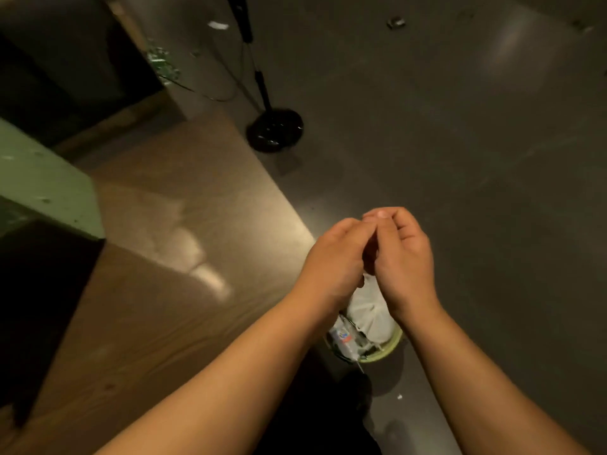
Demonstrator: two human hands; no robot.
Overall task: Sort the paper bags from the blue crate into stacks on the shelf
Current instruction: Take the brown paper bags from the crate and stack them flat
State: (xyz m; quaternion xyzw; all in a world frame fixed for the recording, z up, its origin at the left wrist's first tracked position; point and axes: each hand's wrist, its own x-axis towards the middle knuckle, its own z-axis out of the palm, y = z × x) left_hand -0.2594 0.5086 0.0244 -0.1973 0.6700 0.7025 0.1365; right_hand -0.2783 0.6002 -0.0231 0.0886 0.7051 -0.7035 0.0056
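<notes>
Neither paper bags, a blue crate nor a shelf appear in the head view. My left hand [335, 257] and my right hand [402, 257] are held together in front of me, above the floor just past the table corner. The fingers of both hands are curled and their tips touch each other. I see nothing held between them; the inner side of the fingers is hidden.
A wooden table [164, 257] fills the left side, with a green box [42, 178] and a dark object [39, 307] on it. Below my hands stands a green-rimmed bin [391, 348] holding a white bag [368, 310]. A black stand base [275, 129] sits on the grey floor.
</notes>
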